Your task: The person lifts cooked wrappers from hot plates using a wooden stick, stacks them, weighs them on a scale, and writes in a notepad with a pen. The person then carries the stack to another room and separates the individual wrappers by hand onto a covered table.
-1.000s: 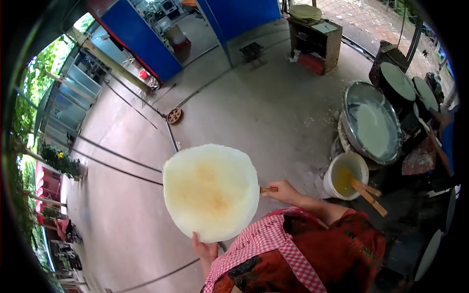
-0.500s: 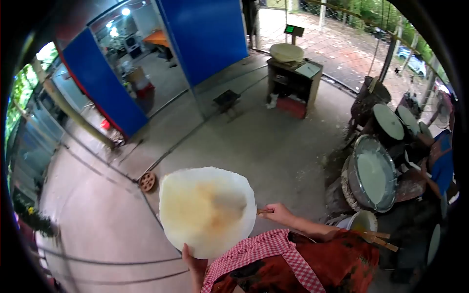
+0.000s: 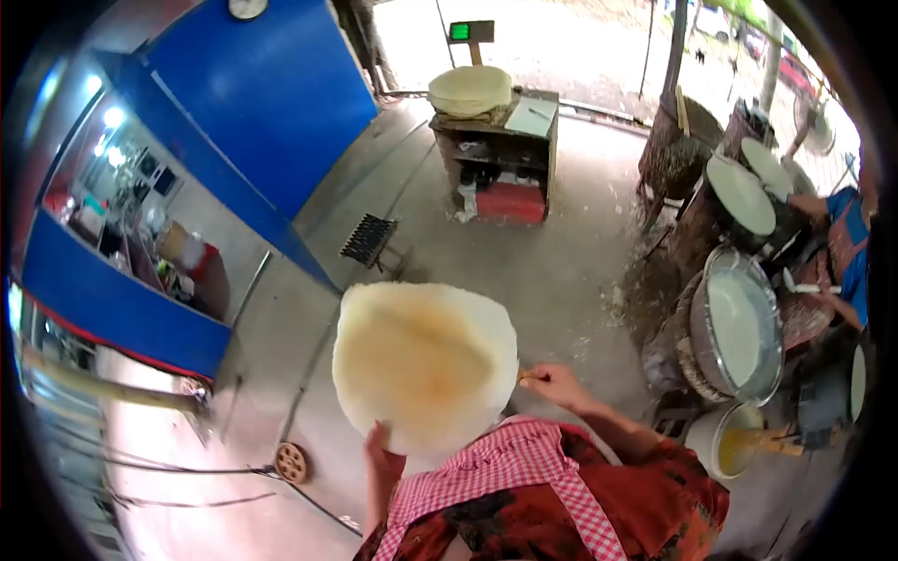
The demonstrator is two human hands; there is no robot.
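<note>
A large round pale flatbread (image 3: 426, 365) with browned patches lies flat in front of my apron, on a support mostly hidden beneath it. My left hand (image 3: 383, 458) grips its near left edge, thumb on top and the other fingers out of sight below. At its right edge, my right hand (image 3: 554, 383) is closed round a short wooden handle (image 3: 527, 374) that sticks out from under the bread.
Ahead stands a cabinet (image 3: 494, 164) bearing stacked flatbreads (image 3: 470, 91) and a scale display (image 3: 471, 33). A low stool (image 3: 369, 239) is nearer. On the right are a batter basin (image 3: 734, 323), a bucket (image 3: 706, 439), round griddles (image 3: 740, 194) and another person (image 3: 847, 248).
The view has swung right, towards the cabinet, which now stands more directly ahead. Both hands keep their hold on the bread and handle. More of the other person shows.
</note>
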